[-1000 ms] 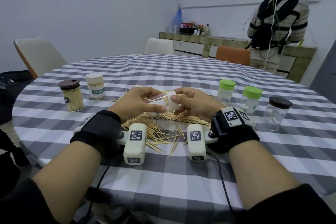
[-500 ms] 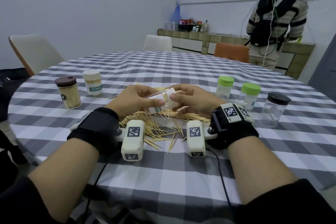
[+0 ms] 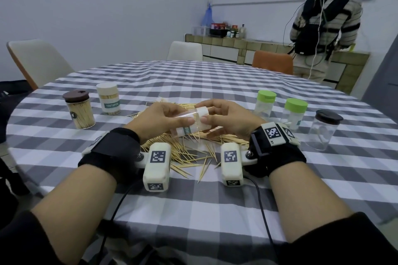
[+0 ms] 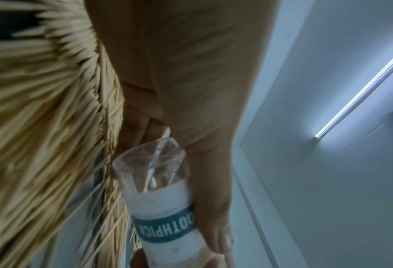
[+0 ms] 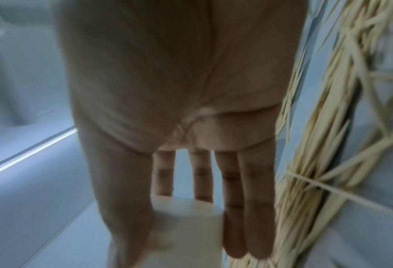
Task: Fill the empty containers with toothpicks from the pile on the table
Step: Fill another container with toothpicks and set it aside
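A small clear toothpick container (image 3: 187, 129) with a white and teal label is held tilted over the toothpick pile (image 3: 189, 153), its cap end up and away from me. My left hand (image 3: 170, 119) grips its body. My right hand (image 3: 217, 117) pinches the white cap (image 3: 202, 111) at its upper end. In the left wrist view the container (image 4: 165, 208) looks nearly empty, with the pile (image 4: 41, 127) beside it. The right wrist view shows fingers (image 5: 248, 208) curled round the cap (image 5: 186, 226). I cannot tell whether the cap is fully seated.
Two filled jars stand at the left, one brown-lidded (image 3: 79, 112) and one white-lidded (image 3: 108, 98). At the right are two green-capped containers (image 3: 265, 104) (image 3: 294, 114) and a clear dark-lidded jar (image 3: 324, 132). A person (image 3: 323, 28) stands at the back counter. Chairs ring the table.
The container has tipped from lying nearly level between my hands to cap end up. Both hands have kept their hold above the pile.
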